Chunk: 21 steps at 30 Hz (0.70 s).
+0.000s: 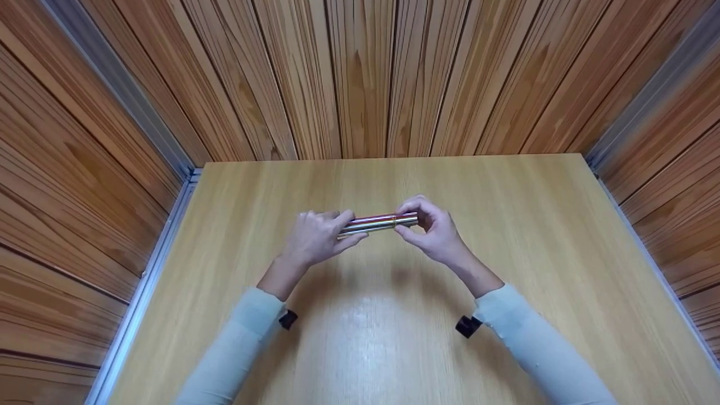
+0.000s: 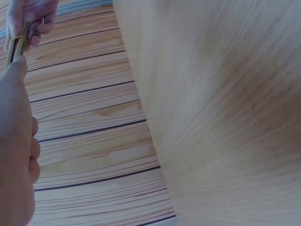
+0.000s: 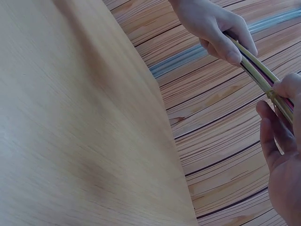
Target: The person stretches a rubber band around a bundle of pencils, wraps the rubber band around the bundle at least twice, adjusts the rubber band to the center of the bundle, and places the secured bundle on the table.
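Above the middle of the table, a bundle of slim shiny pencils [image 1: 371,223] with silver, red and dark stripes lies nearly level between my hands. A thin yellowish rubber band [image 3: 271,95] wraps it toward its right end. My left hand [image 1: 316,237] grips the left end, which its fingers hide. Close to the band, my right hand [image 1: 437,229] pinches the bundle between thumb and fingertips, and the right tip shows inside that hand. In the left wrist view only a short piece of the bundle [image 2: 17,49] appears at the upper left.
The light wooden table [image 1: 360,349] spreads beneath both hands. Wood-plank walls [image 1: 360,79] rise at the back and sides, with metal rails [image 1: 143,270] along the side edges. A small black device [image 1: 468,326] sits at the right cuff, another [image 1: 288,319] at the left.
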Available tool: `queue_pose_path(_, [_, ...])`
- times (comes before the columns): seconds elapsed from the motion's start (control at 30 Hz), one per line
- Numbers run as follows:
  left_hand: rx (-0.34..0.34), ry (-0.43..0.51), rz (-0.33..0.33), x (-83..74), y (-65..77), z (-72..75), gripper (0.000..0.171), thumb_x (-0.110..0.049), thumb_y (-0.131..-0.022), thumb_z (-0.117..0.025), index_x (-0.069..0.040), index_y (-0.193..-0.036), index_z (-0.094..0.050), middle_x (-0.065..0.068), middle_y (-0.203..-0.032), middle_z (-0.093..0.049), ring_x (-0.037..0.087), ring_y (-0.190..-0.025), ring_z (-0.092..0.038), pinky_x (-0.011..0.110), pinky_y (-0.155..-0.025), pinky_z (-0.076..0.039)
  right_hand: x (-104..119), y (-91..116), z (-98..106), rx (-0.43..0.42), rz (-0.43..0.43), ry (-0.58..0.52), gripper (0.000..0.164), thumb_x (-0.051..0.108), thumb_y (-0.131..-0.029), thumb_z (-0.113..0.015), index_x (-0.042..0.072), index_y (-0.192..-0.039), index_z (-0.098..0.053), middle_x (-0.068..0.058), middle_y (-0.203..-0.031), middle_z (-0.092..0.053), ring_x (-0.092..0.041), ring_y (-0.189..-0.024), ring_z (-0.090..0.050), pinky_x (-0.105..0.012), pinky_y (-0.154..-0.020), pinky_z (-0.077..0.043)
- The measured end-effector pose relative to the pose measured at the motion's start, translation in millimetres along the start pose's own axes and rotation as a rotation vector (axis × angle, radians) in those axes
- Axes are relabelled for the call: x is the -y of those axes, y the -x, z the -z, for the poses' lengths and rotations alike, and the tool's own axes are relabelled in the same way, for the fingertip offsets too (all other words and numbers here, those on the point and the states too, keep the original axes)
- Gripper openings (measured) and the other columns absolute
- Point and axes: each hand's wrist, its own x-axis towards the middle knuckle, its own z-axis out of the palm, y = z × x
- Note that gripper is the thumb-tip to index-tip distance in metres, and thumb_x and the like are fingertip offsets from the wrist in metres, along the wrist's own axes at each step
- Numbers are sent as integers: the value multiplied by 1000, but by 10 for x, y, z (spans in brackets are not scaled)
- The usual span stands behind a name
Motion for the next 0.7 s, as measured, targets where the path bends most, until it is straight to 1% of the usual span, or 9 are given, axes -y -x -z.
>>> queue_pose_path(0.07, [5, 56, 23, -11, 3, 5, 38, -47, -98, -87, -14, -103, -69, 1, -67, -66, 10, -54, -41, 22, -52, -28, -1, 8, 0, -5, -11, 2, 31, -17, -91, -80, -14, -120, -70, 7, -116, -66, -5, -102, -67, -19, -90, -61])
queue_pose_path(0.17, [-10, 147, 56, -26, 9, 10, 33, -39, -97, -90, -11, -104, -75, 4, -73, -73, 13, -54, -52, 26, -50, -43, 2, 11, 3, -4, -25, 2, 34, -16, -90, -81, -13, -122, -70, 5, -119, -64, -6, -104, -67, -19, -91, -61])
queue_pose_path(0.23, [-22, 204, 68, -37, 8, 14, 30, -35, -95, -92, -9, -105, -79, 6, -78, -77, 17, -56, -60, 31, -53, -53, 5, 9, 8, 6, -25, 0, 34, -16, -90, -81, -14, -123, -69, 4, -121, -62, -6, -105, -67, -19, -92, -62])
queue_pose_path(0.27, [-26, 227, 71, -42, 5, 17, 29, -33, -95, -92, -9, -105, -81, 7, -80, -78, 18, -57, -62, 32, -54, -55, 4, 8, 12, 10, -22, -3, 35, -16, -90, -81, -14, -123, -68, 5, -122, -62, -6, -106, -67, -20, -92, -62])
queue_pose_path(0.37, [-29, 282, 73, -55, -4, 23, 26, -30, -95, -92, -8, -105, -83, 7, -82, -79, 19, -59, -66, 35, -57, -59, -6, 8, 36, 15, -2, -21, 35, -18, -90, -80, -16, -122, -66, 7, -122, -62, -6, -106, -68, -20, -93, -63])
queue_pose_path(0.53, [-48, 369, 70, -51, -18, 31, 24, -27, -94, -93, -8, -106, -84, 7, -85, -82, 18, -63, -70, 34, -59, -60, -24, 20, 90, 34, 26, -61, 27, -20, -90, -78, -17, -116, -70, 9, -114, -72, -5, -102, -71, -18, -89, -62])
queue_pose_path(0.6, [-73, 408, 72, -41, -21, 33, 24, -24, -94, -93, -7, -108, -82, 7, -88, -84, 18, -65, -72, 34, -61, -61, -32, 24, 111, 24, 16, -69, 24, -19, -91, -78, -14, -114, -73, 6, -112, -75, -4, -101, -72, -18, -88, -62])
queue_pose_path(0.7, [-124, 470, 83, -25, -17, 32, 25, -17, -92, -94, -5, -107, -78, 8, -89, -83, 19, -67, -73, 33, -62, -62, -35, 23, 138, -23, -25, -86, 24, -19, -91, -78, -14, -114, -73, 6, -111, -78, -4, -99, -73, -18, -86, -62])
